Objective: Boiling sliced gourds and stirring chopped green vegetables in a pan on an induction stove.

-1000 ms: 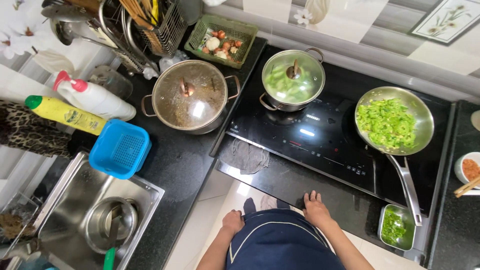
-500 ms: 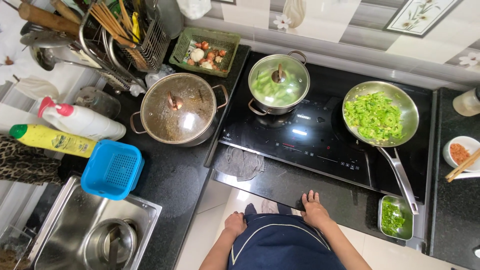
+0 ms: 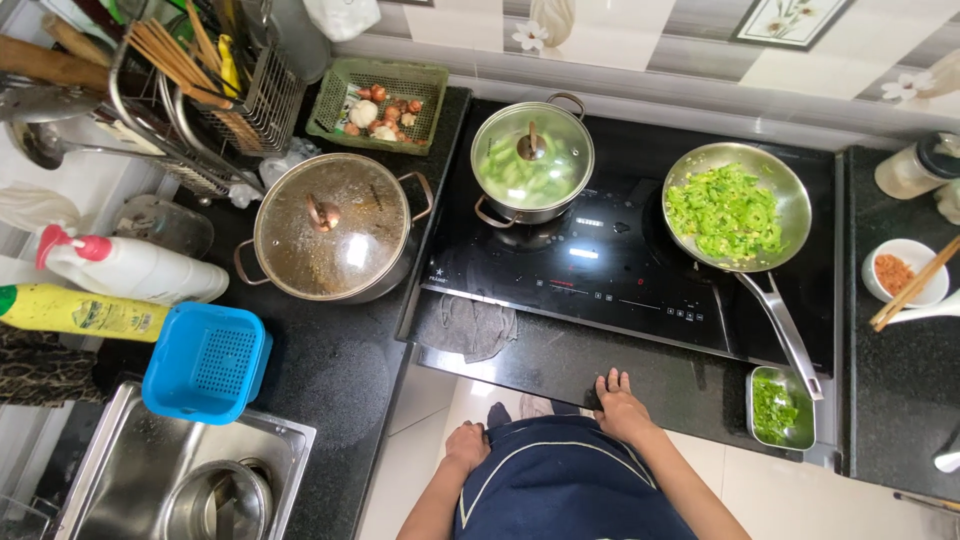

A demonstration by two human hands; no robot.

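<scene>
While both pans cook unattended, your right hand (image 3: 618, 402) rests flat, fingers released, on the surface's front edge; left hand (image 3: 467, 447) hangs empty at your waist.

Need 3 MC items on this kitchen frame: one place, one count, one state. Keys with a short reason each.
1. Where does the right hand rest?
A. on the counter edge before the cooktop
B. on the pan handle
C. in the sink

2. How many lidded pots stand by the frying pan?
A. one
B. two
C. four

3. What state is the frying pan in?
A. empty
B. covered by a lid
C. uncovered, full of chopped greens

Answers:
A, the palm lies flat on the black counter edge.
B, the large pot and the small pot each carry a glass lid.
C, the greens show with no lid over them.
</scene>
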